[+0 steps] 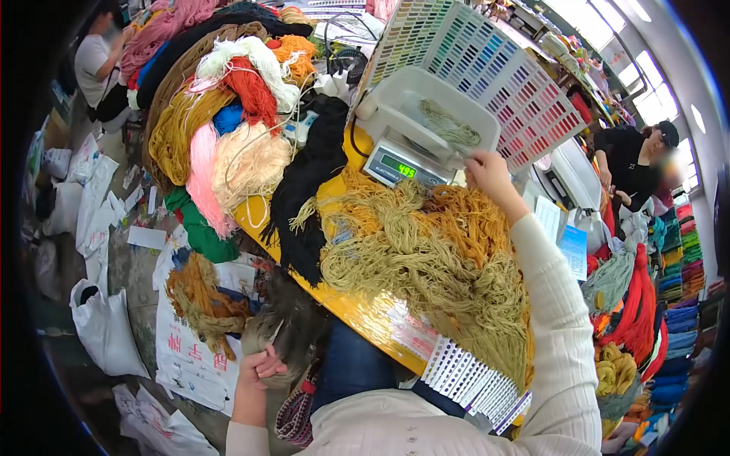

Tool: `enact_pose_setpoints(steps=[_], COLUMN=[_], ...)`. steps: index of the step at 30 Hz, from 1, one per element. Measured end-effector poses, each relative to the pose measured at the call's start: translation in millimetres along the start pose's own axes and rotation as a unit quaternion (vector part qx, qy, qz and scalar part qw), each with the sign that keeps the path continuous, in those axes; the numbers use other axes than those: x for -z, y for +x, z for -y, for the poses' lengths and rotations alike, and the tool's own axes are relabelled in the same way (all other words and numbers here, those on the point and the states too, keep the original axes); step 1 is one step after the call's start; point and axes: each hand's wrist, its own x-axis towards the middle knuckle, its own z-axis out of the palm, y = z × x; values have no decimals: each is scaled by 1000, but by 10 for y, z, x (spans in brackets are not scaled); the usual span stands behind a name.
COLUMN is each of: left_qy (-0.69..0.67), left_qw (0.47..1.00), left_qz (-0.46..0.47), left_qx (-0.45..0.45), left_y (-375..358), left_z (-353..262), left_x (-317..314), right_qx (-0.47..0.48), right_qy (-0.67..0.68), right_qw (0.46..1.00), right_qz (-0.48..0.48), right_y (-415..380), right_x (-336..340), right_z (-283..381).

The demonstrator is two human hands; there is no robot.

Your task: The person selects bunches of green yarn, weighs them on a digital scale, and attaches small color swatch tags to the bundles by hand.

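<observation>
My right hand (pixel 490 176) has its fingers pinched at the near right corner of a white plastic tub (pixel 391 95), where the end of some pale green yarn (pixel 449 121) trails to them. Under the tub is an electronic scale (pixel 403 163) with lit green digits. Below it, a tangled heap of olive-green yarn (pixel 411 251) and orange yarn (pixel 475 216) covers much of the yellow table (pixel 365 323). My left hand (pixel 262 367) is low beside my lap, fingers curled closed next to dark greyish strands (pixel 285 327); what it holds is hidden.
Colour sample charts (pixel 487 76) stand behind the tub. Hanks in many colours (pixel 243 137) pile up on the left, beside black yarn (pixel 315 182). Punched cards (pixel 471 384) lie at the near edge. A person in black (pixel 639 163) stands at right, another (pixel 99 61) far left.
</observation>
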Motion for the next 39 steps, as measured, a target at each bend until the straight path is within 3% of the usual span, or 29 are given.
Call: enact_pose_setpoints(steps=[2, 4, 6, 8, 9, 10, 11, 12, 15, 17, 18, 20, 22, 23, 25, 28, 30, 32, 36, 39], left_qy=[2, -16, 2, -21, -39, -59, -80, -87, -129, -130, -129, -115, -95, -80, -52, 4, 17, 27, 240, 183], left_qw=[1000, 1000, 1000, 999, 999, 997, 995, 994, 990, 987, 983, 982, 987, 988, 990, 998, 996, 995, 968, 982], left_qz=[5, 2, -16, -20, -6, 10, 25, 38, 45, 97, 123, 137, 102, 105, 110, -1, -47, -93, -65, 4], left_qx=[9, 8, -18, -34, -38, -42, -47, -56, -33, 12, 34, 59, 78, 75, 71, 68, 68, 35, -39, -50], left_y=[75, 94, 45, -83, -141, -189, -224, -243, -145, 14, 79, 146, 146, 147, 145, 247, 396, 586, 911, 1029], left_z=[84, 141, 183, 227, 240, 254, 271, 283, 268, 220, 215, 230, 248, 262, 297, 330, 370, 457, 665, 718], left_x=[-53, -77, -185, -129, -91, -67, -53, -59, -153, -263, -308, -361, -447, -464, -490, -731, -871, -1104, -1270, -1587], right_qx=[-41, 41, 113, 176, 174, 44, 27, 59, 74, 162, 189, 339, 143, 149, 197, 171, 201, 212, 95, 23], right_qy=[196, 332, 408, 480, 405, 536, 467, 427, 164, -107, -135, -258, -437, -426, -273, -41, 35, 17, 233, 352], right_qw=[970, 916, 891, 855, 897, 827, 838, 839, 972, 956, 946, 892, 887, 889, 938, 963, 963, 971, 968, 934], right_qz=[137, 222, 164, 89, -35, -163, -280, -333, -149, -218, -226, -149, 44, 73, -79, -202, -178, -110, 1, 56], right_y=[87, 192, 266, 733, 994, 1187, 1102, 1022, 875, 881, 660, 564, 273, 124, -124, -545, -889, -1266, -1975, -2185], right_x=[118, 278, 617, 1111, 1349, 1614, 1740, 1771, 1608, 1056, 730, 222, -103, -155, -263, -379, -550, -821, -1095, -1081], right_z=[333, 779, 1271, 1127, 906, 685, 618, 525, 361, 179, 290, -27, -68, -90, -138, -98, -137, -191, 147, 267])
